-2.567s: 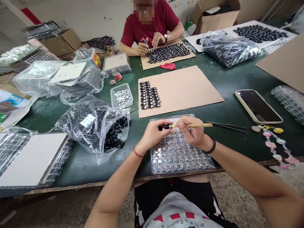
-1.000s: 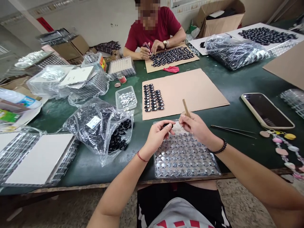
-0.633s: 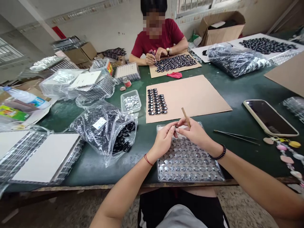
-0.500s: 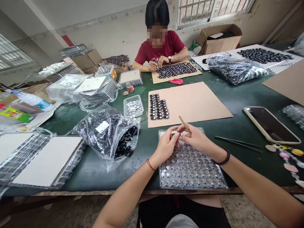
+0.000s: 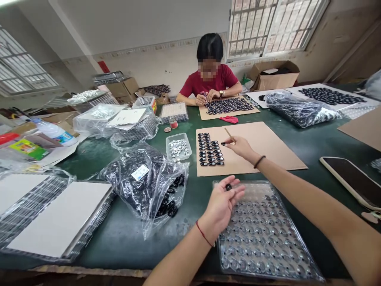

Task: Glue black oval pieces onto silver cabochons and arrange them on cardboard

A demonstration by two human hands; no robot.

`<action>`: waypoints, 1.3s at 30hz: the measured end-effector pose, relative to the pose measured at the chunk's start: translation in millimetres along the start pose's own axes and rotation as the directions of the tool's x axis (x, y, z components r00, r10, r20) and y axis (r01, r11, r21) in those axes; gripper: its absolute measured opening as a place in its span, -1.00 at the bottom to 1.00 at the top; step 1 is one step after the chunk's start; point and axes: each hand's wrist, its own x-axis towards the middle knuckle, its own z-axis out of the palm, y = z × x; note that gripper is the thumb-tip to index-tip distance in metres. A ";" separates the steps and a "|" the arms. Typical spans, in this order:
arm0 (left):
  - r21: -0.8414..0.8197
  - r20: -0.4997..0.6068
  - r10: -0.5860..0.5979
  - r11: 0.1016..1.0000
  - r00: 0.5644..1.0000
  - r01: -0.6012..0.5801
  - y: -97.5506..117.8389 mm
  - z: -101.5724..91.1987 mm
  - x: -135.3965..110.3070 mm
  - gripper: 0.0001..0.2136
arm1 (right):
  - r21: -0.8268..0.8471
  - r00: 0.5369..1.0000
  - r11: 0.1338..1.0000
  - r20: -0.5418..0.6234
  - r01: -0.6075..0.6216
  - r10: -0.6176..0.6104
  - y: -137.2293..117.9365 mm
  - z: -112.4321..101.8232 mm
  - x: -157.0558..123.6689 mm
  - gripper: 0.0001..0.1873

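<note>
- Board (image 5: 59, 218), pale grey, lies on stacked clear trays at the left of the table (image 5: 125, 250); a similar stack beside it runs out of view at the left edge.
- A clear plastic bag (image 5: 125, 190) slumps with its mouth to the right, black pieces (image 5: 171, 206) showing there; creases and glare blur the contents farther back.
- Just behind the mouth sits a tub (image 5: 189, 153) of small silvery parts (image 5: 178, 147), too small to make out singly.
- Near the left end of the cardboard (image 5: 268, 147), three columns of black ovals (image 5: 210, 150) lie close together.
- Across the table, a person in a red top works over another sheet of black pieces; what those fingers grip is hard to make out.
- The left hand (image 5: 222, 202) is turned palm up, fingers loosely spread, with one small black part (image 5: 228, 186) lying against them; whether the thumb presses it cannot be told.
- The right hand (image 5: 241, 146) is closed, its fingertips pinching a black oval piece (image 5: 224, 143) above the cardboard beside the columns; contact with the sheet cannot be told. A thin wooden stick (image 5: 229, 134) slants up from the same grip, its lower part hidden.
- Below, a clear tray (image 5: 300, 238) of round cups is partly covered by the left hand.
- At far right, a phone (image 5: 351, 178) is cut off by the picture's edge.
</note>
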 end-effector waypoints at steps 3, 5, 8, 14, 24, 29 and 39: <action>-0.010 0.016 -0.033 0.999 0.999 0.033 -1.1 -0.7 -1.3 -0.71 | -0.032 1.000 0.999 -0.003 -0.028 0.028 3.7 25.2 50.2 -0.83; -0.031 0.009 -0.016 0.999 1.000 0.016 -0.7 -2.6 -0.9 -0.71 | -0.054 0.999 0.997 0.000 -0.054 0.054 8.3 41.0 69.9 -0.83; -0.057 0.012 -0.036 0.998 0.999 0.037 -4.5 -4.9 0.2 -0.70 | -0.081 0.996 0.993 0.013 -0.088 0.089 15.3 58.6 82.7 -0.84; -0.033 0.070 -0.120 0.992 0.990 0.123 -17.0 -6.2 0.6 -0.70 | -0.082 0.991 0.988 0.023 -0.128 0.130 16.7 66.8 82.1 -0.83; 0.022 0.010 0.072 0.997 0.997 -0.072 1.4 -8.4 1.3 -0.82 | 0.146 0.992 0.988 -0.108 -0.048 0.064 -30.2 25.6 54.5 -0.76; 0.021 -0.126 0.584 0.810 0.802 -0.586 70.0 -17.2 -16.0 -0.94 | 0.492 0.999 0.869 -0.017 0.049 -0.046 -70.3 -26.2 -71.9 -0.83; 0.204 -0.363 0.847 0.479 0.388 -0.854 168.8 -118.9 -35.0 -0.68 | 0.588 0.586 -0.046 0.808 -0.807 0.054 -128.2 86.7 -392.3 -0.74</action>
